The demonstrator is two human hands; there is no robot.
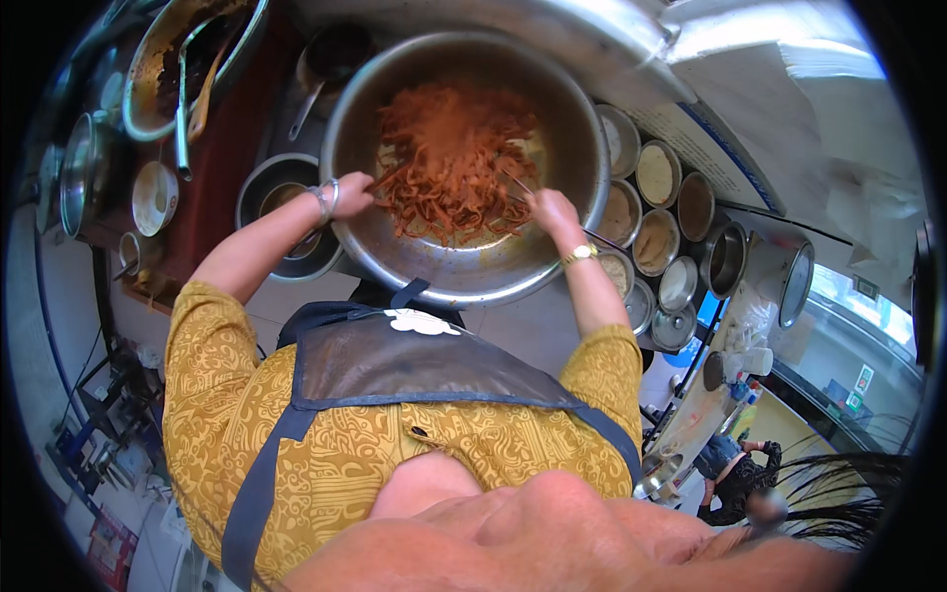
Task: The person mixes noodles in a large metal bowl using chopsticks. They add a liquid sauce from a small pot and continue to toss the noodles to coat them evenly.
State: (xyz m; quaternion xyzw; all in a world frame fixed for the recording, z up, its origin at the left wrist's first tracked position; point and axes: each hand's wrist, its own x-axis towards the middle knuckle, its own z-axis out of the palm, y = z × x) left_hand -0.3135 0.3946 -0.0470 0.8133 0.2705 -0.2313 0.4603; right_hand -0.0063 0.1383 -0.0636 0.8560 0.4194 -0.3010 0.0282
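A wide steel basin (459, 285) holds a heap of red-coated strips of food (459, 166), blurred at the top. At its left rim, my left hand (355, 194) is closed around a long, thin, dark utensil whose front end goes into the strips. On the opposite side, my right hand (551, 211) grips a long, thin, stick-like utensil (607, 240). Its front part reaches the strips, while the rear end sticks out past the basin's rim. The buried ends are hidden, so their shape cannot be told.
Left of the basin are a steel pot (255, 192), a dark saucepan (336, 55), a white bowl (155, 198) and a sauce-stained basin (137, 111) with a ladle (182, 133). Several seasoning tins (655, 240) crowd the right. Farther right stands another person (740, 481).
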